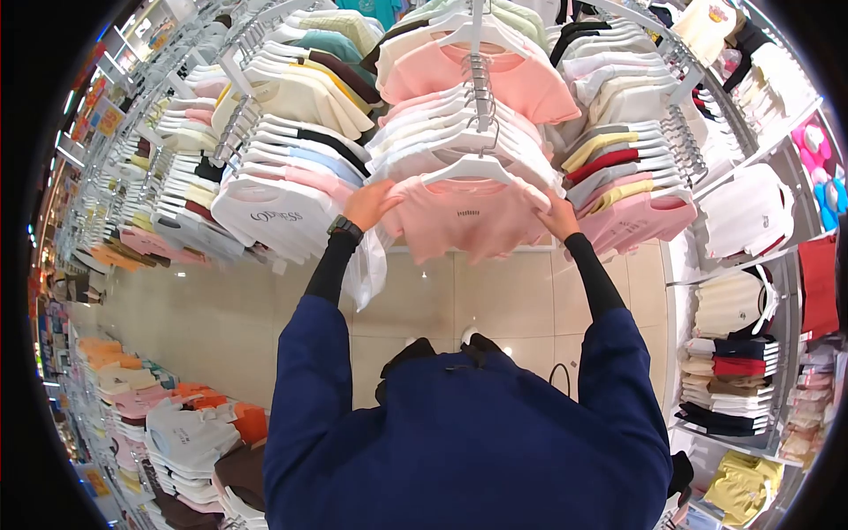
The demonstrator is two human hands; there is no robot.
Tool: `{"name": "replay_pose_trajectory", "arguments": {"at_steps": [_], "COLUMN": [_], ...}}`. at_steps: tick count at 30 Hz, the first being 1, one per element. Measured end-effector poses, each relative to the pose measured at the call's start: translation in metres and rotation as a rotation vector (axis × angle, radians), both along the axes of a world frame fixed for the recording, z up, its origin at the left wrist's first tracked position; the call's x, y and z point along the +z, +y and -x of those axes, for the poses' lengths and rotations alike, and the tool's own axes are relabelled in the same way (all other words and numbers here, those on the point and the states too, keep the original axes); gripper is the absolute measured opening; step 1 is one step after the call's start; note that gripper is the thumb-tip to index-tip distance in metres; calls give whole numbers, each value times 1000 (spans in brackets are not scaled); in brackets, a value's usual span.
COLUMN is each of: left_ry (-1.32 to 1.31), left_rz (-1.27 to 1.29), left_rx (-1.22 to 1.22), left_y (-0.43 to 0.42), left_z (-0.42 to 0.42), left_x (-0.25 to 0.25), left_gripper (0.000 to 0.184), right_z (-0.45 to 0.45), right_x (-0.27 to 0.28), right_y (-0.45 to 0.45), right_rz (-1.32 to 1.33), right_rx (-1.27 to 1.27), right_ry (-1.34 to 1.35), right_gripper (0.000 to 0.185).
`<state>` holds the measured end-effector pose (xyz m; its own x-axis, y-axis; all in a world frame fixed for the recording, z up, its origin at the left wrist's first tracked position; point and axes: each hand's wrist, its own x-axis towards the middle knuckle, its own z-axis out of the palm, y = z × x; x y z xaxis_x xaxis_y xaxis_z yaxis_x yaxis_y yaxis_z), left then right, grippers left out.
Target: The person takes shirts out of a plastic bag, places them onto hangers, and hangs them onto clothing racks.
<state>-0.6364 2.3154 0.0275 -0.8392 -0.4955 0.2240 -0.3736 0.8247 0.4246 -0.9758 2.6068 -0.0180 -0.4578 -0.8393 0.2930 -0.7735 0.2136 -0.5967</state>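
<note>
A pink T-shirt (468, 225) with small dark lettering on its chest hangs on a white hanger (468, 167) at the front of the middle rail. My left hand (373, 205), with a watch at the wrist, is closed on the shirt's left shoulder and sleeve. On the opposite side, my right hand (558, 216) pinches the other sleeve, its fingertips partly hidden by the fabric. Below my left wrist dangles something thin and white (367, 276), a garment or a plastic bag; I cannot tell which. White shirts (433, 146) hang close behind the pink one.
Racks of shirts flank the middle rail, with a white lettered shirt (276, 216) to the left and a pink shirt (640, 221) to the right. Shelves (729, 353) with folded clothes stand at far right. More hanging clothes (185, 442) are at lower left, across the tiled floor (221, 309).
</note>
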Motion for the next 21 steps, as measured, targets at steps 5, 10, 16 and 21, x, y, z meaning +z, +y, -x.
{"name": "replay_pose_trajectory", "arguments": {"at_steps": [5,10,16,21], "left_ry": [56,150,158,61], "left_rz": [-72,-25,-4,-18], "left_rx": [41,-7,-37,-23], "left_y": [-9,-9,3,-7], "left_z": [2,9,27,24], "left_x": [-15,-15,-5,-13], "left_gripper": [41,37,34,39], "right_z": [7,13,40,64], "right_x": [-23,-17,-54,-83], "right_y": [8,21,42,58], "right_rz": [-15,-86,-266,-171], "right_rx": [-37,-22,-48,-100], "right_ry": [-30,43,64,-18], "right_gripper": [34,37,30,24]}}
